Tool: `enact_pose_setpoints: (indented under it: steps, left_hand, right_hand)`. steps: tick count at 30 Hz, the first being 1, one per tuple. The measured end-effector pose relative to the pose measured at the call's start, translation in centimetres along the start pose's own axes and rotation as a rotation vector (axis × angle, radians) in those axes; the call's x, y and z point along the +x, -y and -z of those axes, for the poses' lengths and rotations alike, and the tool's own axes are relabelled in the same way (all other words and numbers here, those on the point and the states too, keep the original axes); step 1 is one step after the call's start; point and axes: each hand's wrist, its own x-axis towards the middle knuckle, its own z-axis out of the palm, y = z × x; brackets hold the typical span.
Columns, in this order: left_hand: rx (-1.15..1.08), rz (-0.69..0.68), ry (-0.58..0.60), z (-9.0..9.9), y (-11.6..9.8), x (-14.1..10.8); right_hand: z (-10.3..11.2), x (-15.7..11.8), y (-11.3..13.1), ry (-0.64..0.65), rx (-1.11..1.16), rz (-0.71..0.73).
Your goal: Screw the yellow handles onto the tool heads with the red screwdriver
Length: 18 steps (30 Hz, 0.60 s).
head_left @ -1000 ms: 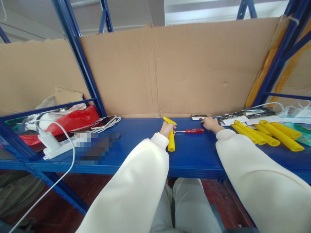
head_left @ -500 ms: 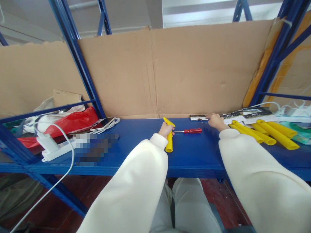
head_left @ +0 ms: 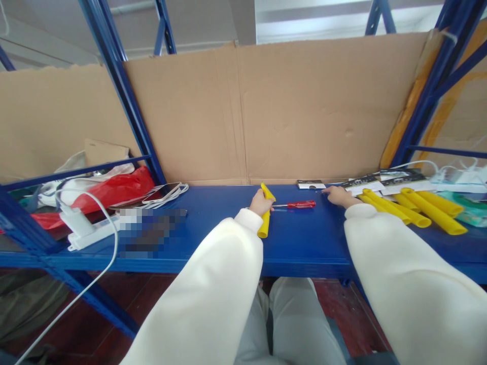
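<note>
Moved away from the small flat black-and-white packet, the right hand is just beside it; whether it pinches anything, I cannot tell. The left hand grips a hollow yellow tube beside a red-handled screwdriver.

Cardboard upright; power strip near red bag.

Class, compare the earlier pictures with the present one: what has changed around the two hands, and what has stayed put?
The right hand has shifted slightly right, to the near right corner of the small flat packet; contact there is unclear. The left hand holds on to the yellow tube, whose far end has tipped slightly right. The packet, red screwdriver and, where visible, other yellow tubes stayed put.
</note>
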Motion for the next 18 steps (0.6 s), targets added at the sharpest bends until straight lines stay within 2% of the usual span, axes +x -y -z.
enact_pose_setpoints:
  steps: [5,10,14,16,18]
  left_hand:
    - [0.012,-0.011,0.004,0.0,0.2,0.2]
    - [0.048,-0.001,-0.003,0.1,-0.1,-0.1]
    - [0.111,-0.007,-0.052,0.3,-0.6,-0.8]
    - [0.139,-0.009,-0.073,0.4,-0.9,-1.1]
    - [0.163,-0.014,-0.091,0.5,-1.1,-1.3]
  right_hand:
    - [-0.4,0.2,-0.3,-0.051,-0.06,0.113]
    - [-0.3,-0.3,0.1,-0.023,-0.075,0.094]
    - [0.8,-0.8,1.2,-0.085,-0.048,0.102]
    - [1.7,-1.5,2.1,-0.098,0.028,0.159]
    - [2.6,-2.5,3.5,-0.016,0.148,0.332]
